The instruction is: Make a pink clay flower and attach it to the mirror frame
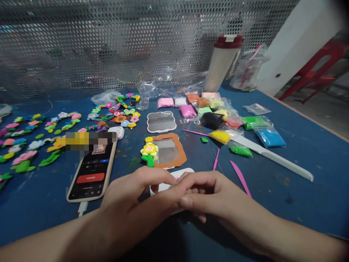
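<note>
White panel (pixel 161 186) beneath the fingers (pixel 200 178)

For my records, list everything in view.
Mesh: one, grey, back
Wall: one, white, right
Table: one, blue, below
Tumbler: one, cream, back
Bags: several, clear, back
Chair: one, red, right
Packets: many, mixed, right
Comb: one, white, right
Tools: three, pink, right
Green bit: one, green, centre
Plain mirror: one, white-edged, centre
Framed mirror: one, brown, centre
Shapes: many, mixed, left
Phone: one, black, left
Cable: one, white, by phone
Case: one, white, by phone
White piece: one, white, under hands
Left hand: one, bare, front
Right hand: one, bare, front
</note>
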The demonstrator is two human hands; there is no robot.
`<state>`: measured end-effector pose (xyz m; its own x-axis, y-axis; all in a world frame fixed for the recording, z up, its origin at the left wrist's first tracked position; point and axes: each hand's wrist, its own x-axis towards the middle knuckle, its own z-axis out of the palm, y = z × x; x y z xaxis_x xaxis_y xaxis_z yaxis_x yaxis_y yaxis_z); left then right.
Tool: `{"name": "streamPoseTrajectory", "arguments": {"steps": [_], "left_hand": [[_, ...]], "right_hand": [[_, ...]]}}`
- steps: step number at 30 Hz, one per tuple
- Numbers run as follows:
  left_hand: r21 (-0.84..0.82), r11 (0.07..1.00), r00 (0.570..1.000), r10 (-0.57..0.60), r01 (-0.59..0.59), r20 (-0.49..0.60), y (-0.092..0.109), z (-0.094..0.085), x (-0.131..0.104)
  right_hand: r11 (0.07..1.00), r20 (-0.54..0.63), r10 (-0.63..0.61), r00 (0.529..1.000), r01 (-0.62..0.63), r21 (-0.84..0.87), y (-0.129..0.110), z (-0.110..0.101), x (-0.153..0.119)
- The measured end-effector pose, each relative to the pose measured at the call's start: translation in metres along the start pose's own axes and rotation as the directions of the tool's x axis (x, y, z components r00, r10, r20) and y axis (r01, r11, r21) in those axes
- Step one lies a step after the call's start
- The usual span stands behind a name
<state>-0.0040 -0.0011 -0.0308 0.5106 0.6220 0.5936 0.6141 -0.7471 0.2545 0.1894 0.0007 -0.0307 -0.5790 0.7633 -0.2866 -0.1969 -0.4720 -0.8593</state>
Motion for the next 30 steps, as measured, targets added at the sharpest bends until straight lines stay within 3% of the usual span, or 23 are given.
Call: {"name": "streamPoseTrajectory", "arguments": {"steps": [2,5,9,14,17,20,25,30], "left_hand": [[-0.023,0.996,0.996,0.091,-0.091,0.021,0.0,-0.008,0.01],[-0.037,0.992,0.992,0.123,-0.123,0.005,0.001,-0.015,0.018],[-0.044,0.988,0.989,0.15,-0.15,-0.004,-0.002,-0.01,0.015],[-0.09,0.981,0.984,0.174,-0.171,0.033,-0.003,-0.005,0.013],[-0.148,0.988,0.996,0.055,-0.044,0.067,-0.001,-0.003,0.012],[-0.246,0.963,0.991,-0.094,0.114,0.092,0.0,0.0,0.009],[-0.162,0.984,0.987,0.091,-0.068,0.134,-0.003,-0.003,0.007],[-0.057,0.995,0.994,0.084,-0.08,0.068,-0.003,-0.005,0.008]], "right_hand": [[1.0,-0.005,-0.017,1.0,0.017,-0.01,-0.002,-0.002,-0.001],[0.999,-0.028,-0.047,0.999,0.047,-0.003,-0.005,-0.004,-0.002],[0.999,-0.029,-0.046,0.999,0.046,-0.001,-0.005,-0.005,-0.001],[1.0,0.063,0.003,0.998,-0.002,-0.028,0.001,-0.005,0.001],[0.998,0.092,0.039,0.995,-0.036,-0.042,0.006,-0.007,0.002],[0.996,0.05,0.02,0.999,-0.016,-0.093,0.01,-0.008,0.002],[0.993,-0.026,-0.012,1.0,0.009,-0.114,0.008,-0.007,0.002],[1.0,-0.03,0.001,1.0,-0.002,-0.031,0.006,-0.006,0.003]]}}
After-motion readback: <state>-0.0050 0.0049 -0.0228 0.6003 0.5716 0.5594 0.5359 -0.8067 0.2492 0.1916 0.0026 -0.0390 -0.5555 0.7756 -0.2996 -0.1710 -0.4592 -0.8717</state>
